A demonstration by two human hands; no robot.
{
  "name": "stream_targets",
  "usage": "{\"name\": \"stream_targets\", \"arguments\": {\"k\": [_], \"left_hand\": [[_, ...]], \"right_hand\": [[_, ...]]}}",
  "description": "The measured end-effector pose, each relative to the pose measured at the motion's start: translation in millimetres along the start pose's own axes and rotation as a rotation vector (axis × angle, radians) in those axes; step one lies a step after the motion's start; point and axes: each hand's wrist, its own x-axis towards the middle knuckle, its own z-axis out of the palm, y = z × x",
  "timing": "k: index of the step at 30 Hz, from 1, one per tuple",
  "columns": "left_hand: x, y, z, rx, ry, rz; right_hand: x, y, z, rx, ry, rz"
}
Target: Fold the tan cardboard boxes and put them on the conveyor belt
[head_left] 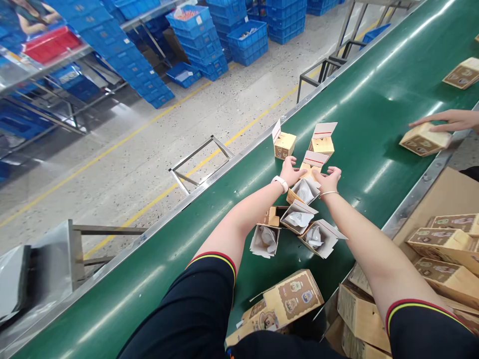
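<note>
On the green conveyor belt (370, 134), both my hands are at a small tan cardboard box (310, 170) with a raised white flap bearing a red line. My left hand (292, 171) presses its left side and my right hand (328, 178) its right side, fingers bent. Just nearer me stands an open box (304, 191) with white crumpled wrapping inside. Closer still are more open boxes with wrapping: a middle box (298, 218), a left box (266, 240) and a right box (320, 237). Beyond my hands stand two boxes with lifted flaps, a left one (284, 145) and a right one (322, 144).
At the right, another person's hand (454, 119) rests on a closed box (424, 138). A large carton (419, 199) of printed boxes stands at my right. Printed boxes (294, 298) lie before my body. Blue crates (202, 42) are stacked across the aisle.
</note>
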Motion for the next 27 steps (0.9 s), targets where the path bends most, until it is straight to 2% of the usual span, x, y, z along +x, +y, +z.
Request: {"name": "stream_targets", "arguments": {"k": [2,4,6,7,9,11,13,15,16,18,20,23,25,27], "left_hand": [[7.5,5.3,9.2,-0.082,-0.069,-0.156],[14.7,11.1,18.4,-0.118,-0.144,-0.248],[18.5,14.9,21.8,-0.121,-0.136,-0.262],[18.3,15.3,19.4,-0.108,-0.104,-0.229],[12.9,12.5,4.1,-0.047,-0.028,-0.069],[2.1,5.8,-21.4,0.071,-0.058,0.191],[-10.8,-1.9,-46.7,0.207,-0.258,0.457],[-21.3,-7.5,-60.2,0.307,-0.488,0.636],[-24.7,-9.0,-60.6,0.334,-0.553,0.677],[-27.6,-9.8,-50.7,0.337,-0.561,0.667],[-27.1,-9.1,-34.2,0.279,-0.509,0.594],[-26.1,-9.2,-17.2,0.193,-0.441,0.51],[-27.3,-10.9,-16.2,0.188,-0.363,0.487],[-28.1,-12.5,-20.8,0.191,-0.274,0.467]], "right_hand": [[8.2,1.5,3.8,0.009,-0.075,0.088],[16.3,-0.6,5.2,0.039,-0.153,0.137],[22.8,-5.1,-0.3,0.047,-0.158,0.137],[24.9,-7.3,-7.3,0.033,-0.134,0.091],[25.8,-9.9,-30.7,-0.041,-0.091,-0.111],[21.3,-8.5,-62.9,-0.172,-0.161,-0.428],[11.6,-3.5,-94.0,-0.291,-0.376,-0.718],[-0.8,2.6,-113.3,-0.336,-0.551,-0.869],[-6.6,4.9,-116.6,-0.325,-0.563,-0.878],[-14.6,6.2,-111.2,-0.249,-0.49,-0.769],[-16.5,2.3,-95.5,-0.166,-0.448,-0.62],[-14.0,-10.4,-71.5,-0.143,-0.583,-0.497],[-14.2,-18.8,-62.0,-0.178,-0.611,-0.465],[-16.0,-24.0,-57.0,-0.208,-0.581,-0.474]]}}
